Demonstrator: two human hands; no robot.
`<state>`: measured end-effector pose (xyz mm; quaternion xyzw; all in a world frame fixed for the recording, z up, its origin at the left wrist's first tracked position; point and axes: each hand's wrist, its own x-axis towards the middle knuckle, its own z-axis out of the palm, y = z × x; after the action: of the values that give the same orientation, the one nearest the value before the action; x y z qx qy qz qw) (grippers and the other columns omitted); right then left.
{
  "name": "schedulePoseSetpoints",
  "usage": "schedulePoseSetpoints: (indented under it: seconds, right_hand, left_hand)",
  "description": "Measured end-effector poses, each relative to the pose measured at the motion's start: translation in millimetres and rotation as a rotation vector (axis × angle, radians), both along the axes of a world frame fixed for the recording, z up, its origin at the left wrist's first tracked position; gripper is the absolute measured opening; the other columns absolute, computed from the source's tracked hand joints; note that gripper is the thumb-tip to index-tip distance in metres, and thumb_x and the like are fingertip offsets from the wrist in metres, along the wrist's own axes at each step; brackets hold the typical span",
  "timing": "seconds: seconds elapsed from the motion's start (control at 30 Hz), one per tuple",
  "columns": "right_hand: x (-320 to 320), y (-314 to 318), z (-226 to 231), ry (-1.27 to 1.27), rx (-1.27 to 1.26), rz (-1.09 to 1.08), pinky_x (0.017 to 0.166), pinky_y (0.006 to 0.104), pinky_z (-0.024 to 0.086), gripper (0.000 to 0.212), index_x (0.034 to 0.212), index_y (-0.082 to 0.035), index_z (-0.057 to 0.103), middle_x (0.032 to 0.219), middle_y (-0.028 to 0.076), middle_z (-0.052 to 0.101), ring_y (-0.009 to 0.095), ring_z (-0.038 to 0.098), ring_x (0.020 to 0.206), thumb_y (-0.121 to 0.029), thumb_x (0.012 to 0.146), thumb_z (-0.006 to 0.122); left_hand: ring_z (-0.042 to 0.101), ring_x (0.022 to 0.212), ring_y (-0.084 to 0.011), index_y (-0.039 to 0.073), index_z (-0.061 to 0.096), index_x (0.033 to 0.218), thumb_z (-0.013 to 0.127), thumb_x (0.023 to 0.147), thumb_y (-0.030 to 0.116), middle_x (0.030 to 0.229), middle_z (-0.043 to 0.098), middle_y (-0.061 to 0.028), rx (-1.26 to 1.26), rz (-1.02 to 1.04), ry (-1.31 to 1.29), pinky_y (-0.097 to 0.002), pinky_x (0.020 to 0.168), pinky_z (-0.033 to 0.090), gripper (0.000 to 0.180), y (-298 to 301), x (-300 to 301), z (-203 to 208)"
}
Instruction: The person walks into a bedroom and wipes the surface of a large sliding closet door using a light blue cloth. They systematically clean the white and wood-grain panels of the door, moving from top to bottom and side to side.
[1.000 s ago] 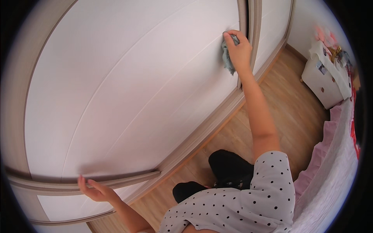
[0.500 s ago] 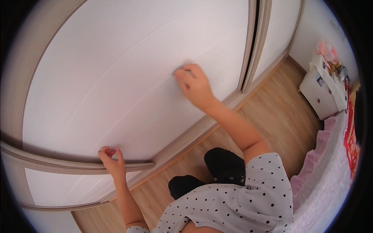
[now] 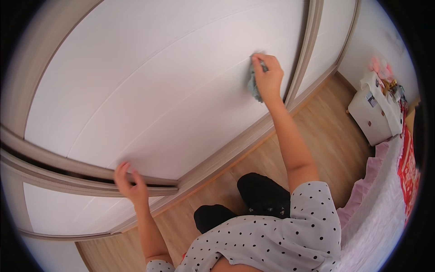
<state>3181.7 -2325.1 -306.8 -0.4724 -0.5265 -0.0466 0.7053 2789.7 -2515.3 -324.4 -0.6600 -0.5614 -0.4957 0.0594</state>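
Observation:
A white sliding wardrobe door (image 3: 172, 81) with fine grooves fills the space before me. My right hand (image 3: 270, 78) is closed on a grey-green cloth (image 3: 254, 85), bunched against the panel near its right side. Below the fingers, part of the cloth hangs down. My left hand (image 3: 131, 183) is at the door's left frame (image 3: 93, 171), its fingers apart and bent over the edge. Contact between those fingertips and the panel is hard to make out.
Another white door (image 3: 331, 36) stands at the right, and a lower-left panel (image 3: 59, 206) lies behind the frame. Wooden floor (image 3: 326, 118) runs below. A white cabinet (image 3: 374, 115) and a bed with a pink ruffle (image 3: 362, 188) are at my right.
The door has slid right, showing a dark gap along its left frame. My right hand has moved right and up with the cloth, which now shows. My left hand's fingers have spread.

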Motion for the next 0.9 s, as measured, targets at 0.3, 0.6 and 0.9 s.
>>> schedulePoseSetpoints:
  seconds: [0.3,0.6,0.9]
  right_hand:
    - [-63.5,-22.6,-11.9,-0.06,0.028,0.097,0.052,0.0262,0.047,0.008,0.087,-0.005,0.066,0.084,0.009,0.059,0.019,0.057,0.073,-0.002,0.08,0.066]
    - [-49.0,-19.3,-3.1,0.033,-0.056,0.053,0.064,0.0339,0.048,0.005,0.086,-0.003,0.064,0.085,0.008,0.061,0.02,0.058,0.075,-0.002,0.081,0.064]
    - [-142.9,-56.6,-11.0,-0.209,0.092,0.339,0.053,0.0293,0.045,0.018,0.084,-0.003,0.062,0.081,0.009,0.056,0.023,0.057,0.07,0.007,0.07,0.067]
  left_hand:
    - [0.046,0.111,-0.0249,-0.004,0.031,0.136,0.053,0.087,0.003,0.127,0.039,-0.0183,-0.002,0.368,-0.312,-0.0369,0.098,0.039,0.054,1.5,9.6,6.2]
    - [0.05,0.109,-0.0181,-0.003,0.031,0.135,0.057,0.092,0.013,0.123,0.05,-0.0129,-0.175,-0.071,-0.592,-0.029,0.095,0.038,0.053,15.4,-42.7,-31.5]
    - [0.05,0.108,-0.017,-0.005,0.032,0.133,0.056,0.093,0.01,0.121,0.05,-0.0132,-0.133,-0.122,-0.546,-0.0279,0.095,0.038,0.049,31.2,-2.5,-23.2]
